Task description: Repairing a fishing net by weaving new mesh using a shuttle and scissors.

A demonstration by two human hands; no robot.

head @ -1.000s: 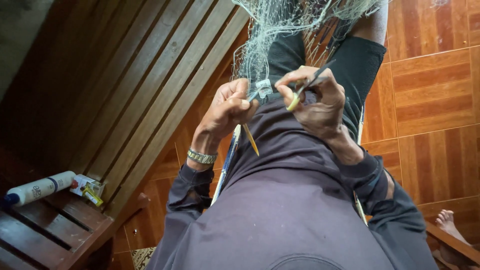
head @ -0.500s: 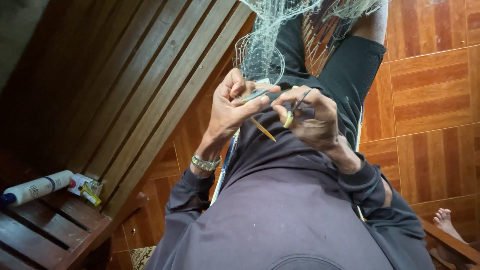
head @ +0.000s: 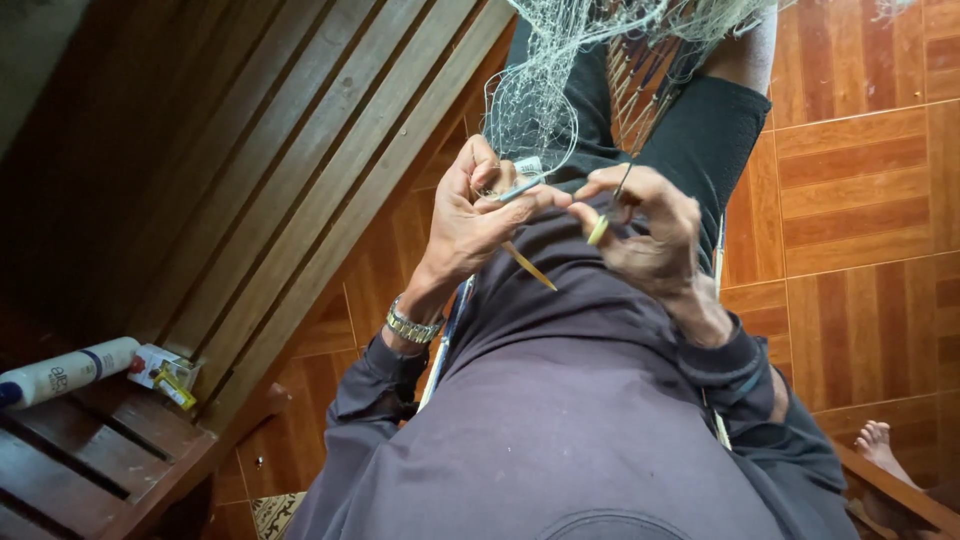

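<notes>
On the slatted bench (head: 90, 470), a white tube (head: 65, 372) beside a small carton (head: 160, 372).

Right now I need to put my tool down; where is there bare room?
Free: slatted wooden bench below the white tube and small carton; tiled floor right of the knee. Crowded: pale fishing net by left hand and right hand.
</notes>
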